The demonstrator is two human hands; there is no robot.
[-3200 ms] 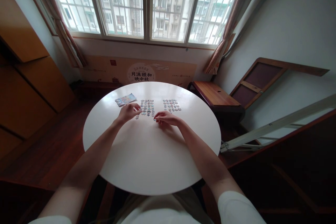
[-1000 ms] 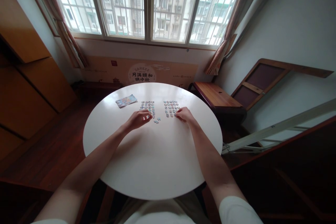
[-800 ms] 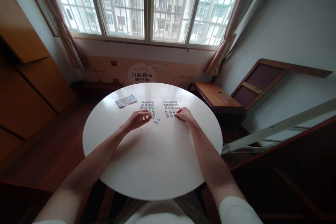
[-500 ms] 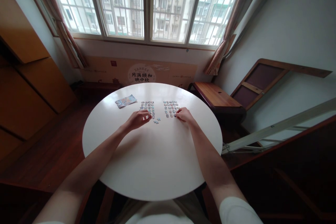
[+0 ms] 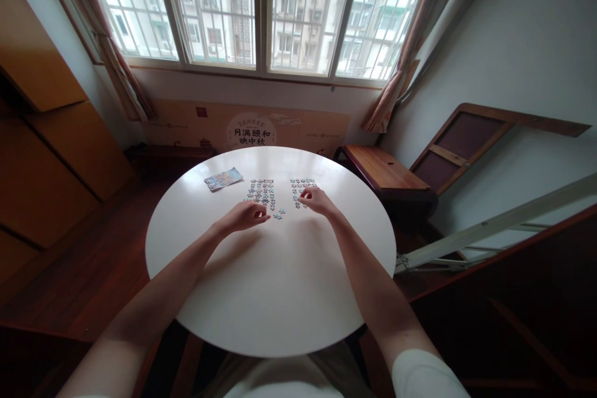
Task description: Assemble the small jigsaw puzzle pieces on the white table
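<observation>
Two patches of puzzle pieces lie far-centre on your white table. Your left hand rests curled just near of the left patch. Your right hand has its fingers pinched over the right patch. Whether either hand holds a piece cannot be told. Cardboard beyond reads 月满颐和 映中秋.

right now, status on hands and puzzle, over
Left hand curled on round white table beside left block of small colourful jigsaw pieces. Right hand fingertips at right block; grips unclear. One loose piece between hands.

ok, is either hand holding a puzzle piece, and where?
Cannot tell. Right hand is at the right cluster of small bluish jigsaw pieces, left hand beside the left cluster; any held piece is too small to see.
</observation>
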